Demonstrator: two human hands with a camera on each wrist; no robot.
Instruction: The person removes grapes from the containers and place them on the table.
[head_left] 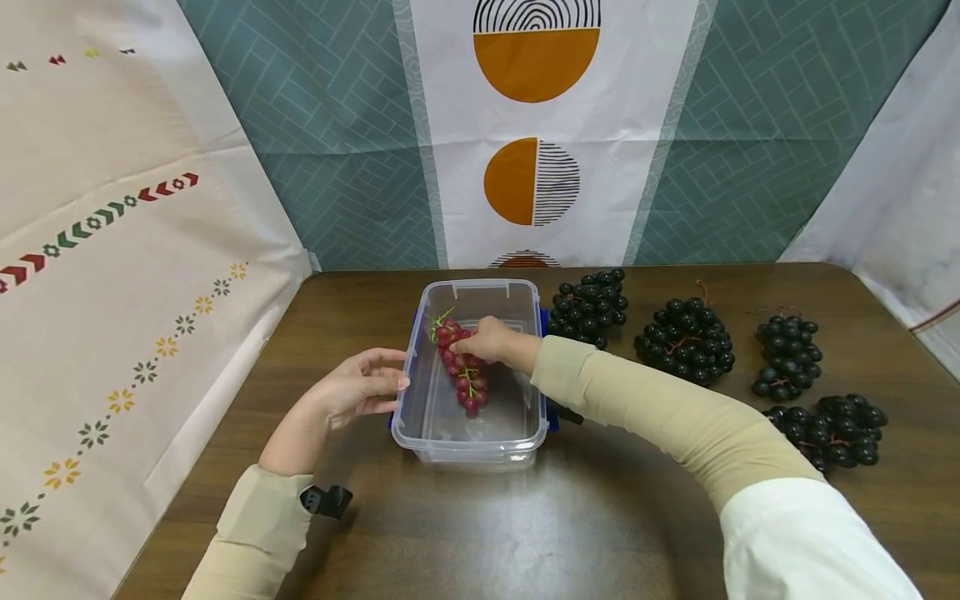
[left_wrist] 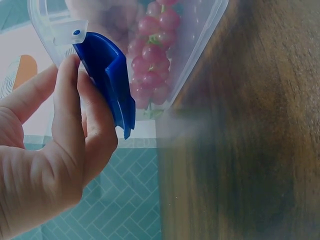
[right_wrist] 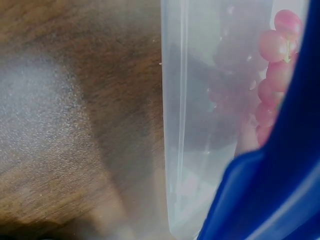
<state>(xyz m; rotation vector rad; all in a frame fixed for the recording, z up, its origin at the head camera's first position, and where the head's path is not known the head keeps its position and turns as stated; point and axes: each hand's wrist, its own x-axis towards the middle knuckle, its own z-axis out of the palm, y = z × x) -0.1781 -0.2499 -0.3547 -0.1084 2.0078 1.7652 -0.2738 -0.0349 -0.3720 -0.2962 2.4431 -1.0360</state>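
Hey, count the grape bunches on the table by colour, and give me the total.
Red bunches: 1, in the clear container, under the right hand
Dark purple bunches: 4, on the table
Total: 5

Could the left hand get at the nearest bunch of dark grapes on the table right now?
Probably not directly: the clear plastic box and the right arm reaching into it lie between the left hand and the nearest dark grape bunch.
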